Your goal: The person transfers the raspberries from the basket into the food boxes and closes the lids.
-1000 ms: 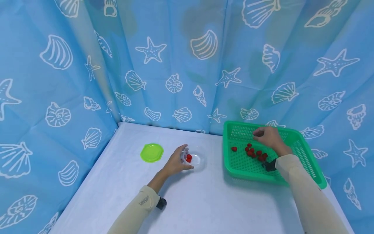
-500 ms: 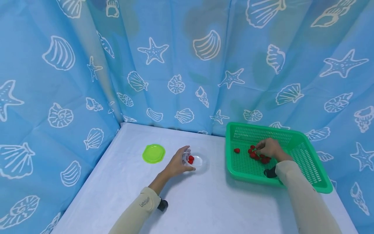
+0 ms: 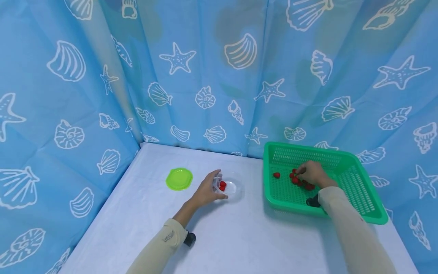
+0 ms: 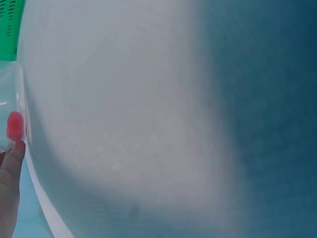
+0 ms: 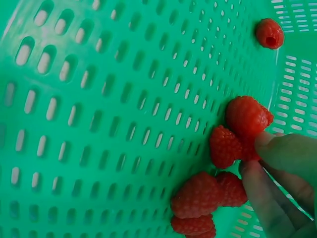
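Note:
My left hand [image 3: 206, 191] grips a small clear plastic tub [image 3: 236, 187] by its left side, thumb at the near side and fingers at the far side. A couple of red raspberries [image 3: 222, 184] lie inside the tub. In the left wrist view, a fingertip presses the tub wall beside a raspberry [image 4: 15, 125]. My right hand [image 3: 311, 173] reaches down into a green plastic basket [image 3: 291, 207]. Thumb and fingers pinch a raspberry [image 5: 250, 149] among several others [image 5: 198, 195], partly hidden by the fingertips. One raspberry [image 5: 270, 33] lies apart from the cluster.
A lime-green lid [image 3: 179, 179] lies flat on the white tablecloth [image 3: 219, 243], left of the tub. The basket stands at the table's right side. Behind and to the left hangs a blue curtain [image 3: 212, 64] with white shell and starfish prints.
My right hand has come down from above the basket to the raspberries, and its fingers now pinch one. The left hand has kept its hold on the tub.

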Demonstrator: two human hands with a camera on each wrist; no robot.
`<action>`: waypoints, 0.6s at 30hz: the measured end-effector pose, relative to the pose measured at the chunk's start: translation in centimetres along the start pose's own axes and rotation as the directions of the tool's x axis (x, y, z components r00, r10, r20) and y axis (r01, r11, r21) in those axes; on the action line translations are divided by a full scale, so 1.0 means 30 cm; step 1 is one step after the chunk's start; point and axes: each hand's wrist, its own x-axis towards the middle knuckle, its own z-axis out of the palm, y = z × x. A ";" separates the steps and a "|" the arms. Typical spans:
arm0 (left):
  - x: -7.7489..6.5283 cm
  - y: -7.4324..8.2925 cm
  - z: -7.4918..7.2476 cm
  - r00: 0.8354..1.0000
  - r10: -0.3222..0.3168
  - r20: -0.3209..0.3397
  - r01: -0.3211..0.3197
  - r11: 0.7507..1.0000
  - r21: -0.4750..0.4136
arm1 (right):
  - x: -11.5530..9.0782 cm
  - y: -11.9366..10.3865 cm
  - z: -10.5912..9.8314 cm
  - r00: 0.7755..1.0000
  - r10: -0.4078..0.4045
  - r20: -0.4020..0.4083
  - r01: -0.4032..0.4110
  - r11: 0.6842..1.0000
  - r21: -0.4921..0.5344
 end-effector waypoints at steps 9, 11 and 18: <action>-0.003 0.006 -0.007 1.000 -0.009 -0.014 0.009 1.000 0.004 | -0.004 -0.023 -0.016 0.999 0.014 0.043 -0.014 1.000 -0.006; -0.004 0.007 -0.007 1.000 -0.007 -0.016 0.007 1.000 0.007 | -0.008 -0.029 -0.018 0.999 0.018 0.036 -0.017 1.000 -0.013; -0.004 0.006 0.000 1.000 0.012 -0.011 -0.012 1.000 0.010 | -0.018 -0.035 -0.009 0.997 0.049 0.064 -0.047 0.998 -0.034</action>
